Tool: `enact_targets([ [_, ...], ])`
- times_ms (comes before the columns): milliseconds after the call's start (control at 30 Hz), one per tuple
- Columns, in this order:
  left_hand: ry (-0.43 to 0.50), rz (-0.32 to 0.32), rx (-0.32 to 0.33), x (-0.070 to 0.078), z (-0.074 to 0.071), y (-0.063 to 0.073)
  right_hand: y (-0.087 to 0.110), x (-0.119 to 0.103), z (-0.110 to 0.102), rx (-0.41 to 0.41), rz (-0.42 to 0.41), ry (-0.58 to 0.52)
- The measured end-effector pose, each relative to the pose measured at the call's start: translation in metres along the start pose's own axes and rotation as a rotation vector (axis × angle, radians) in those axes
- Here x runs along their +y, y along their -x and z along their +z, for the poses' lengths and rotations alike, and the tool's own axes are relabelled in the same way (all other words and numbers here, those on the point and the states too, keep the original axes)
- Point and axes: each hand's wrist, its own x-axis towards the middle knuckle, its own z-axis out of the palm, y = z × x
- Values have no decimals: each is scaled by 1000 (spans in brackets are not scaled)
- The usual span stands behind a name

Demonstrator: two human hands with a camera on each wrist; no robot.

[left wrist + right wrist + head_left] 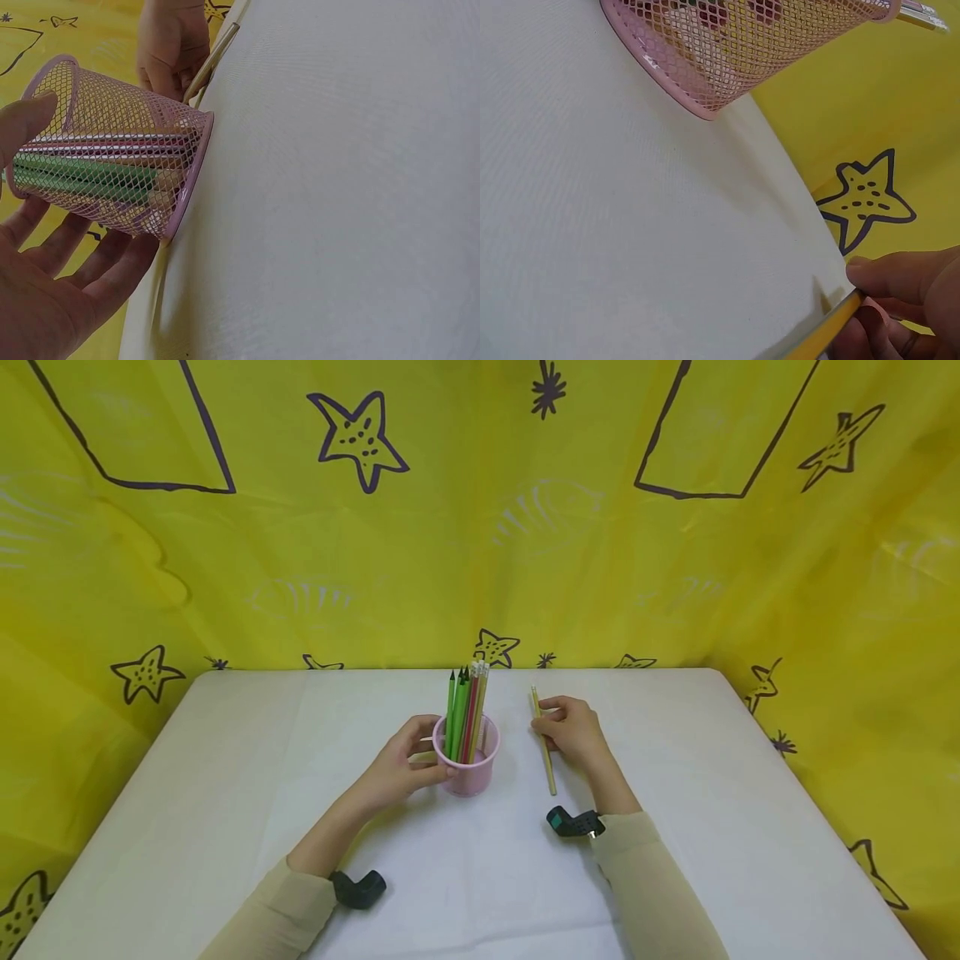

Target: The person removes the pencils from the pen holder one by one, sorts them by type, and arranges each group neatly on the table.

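Note:
A pink mesh pencil cup (468,779) stands upright on the white table, holding several green pencils (458,718) with dark tips up and some red and yellow ones with white ends up. My left hand (397,766) grips the cup from its left side, thumb near the front rim and fingers around the back; the left wrist view shows the fingers along the mesh (112,150). To the right of the cup, my right hand (573,731) pinches a yellow pencil (547,760) between thumb and fingers. That pencil slants close over the table, its lower end toward me.
The white table (300,727) reaches back to a yellow curtain (450,552) printed with dark starfish and fish outlines. Black wrist cameras (360,890) sit on both forearms, below beige sleeves. A fold crosses the cloth near the front.

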Motion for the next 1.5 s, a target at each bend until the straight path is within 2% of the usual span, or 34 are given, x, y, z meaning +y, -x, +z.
enact_targets([
  [500,0,3,4,-1,0,0,3,-2,-1,21,-39,105],
  [700,1,-17,6,-1,0,1,3,-1,-1,36,-66,156],
  [1033,5,5,-6,-2,0,1,4,0,-3,25,-67,149],
  [1200,-2,12,-2,-2,-1,1,5,-6,-5,21,-75,145],
  [1367,-6,10,1,-3,-2,0,8,-18,-8,0,-100,95],
  [1500,-4,16,-4,-4,-2,0,13,-31,-8,-83,-131,-61],
])
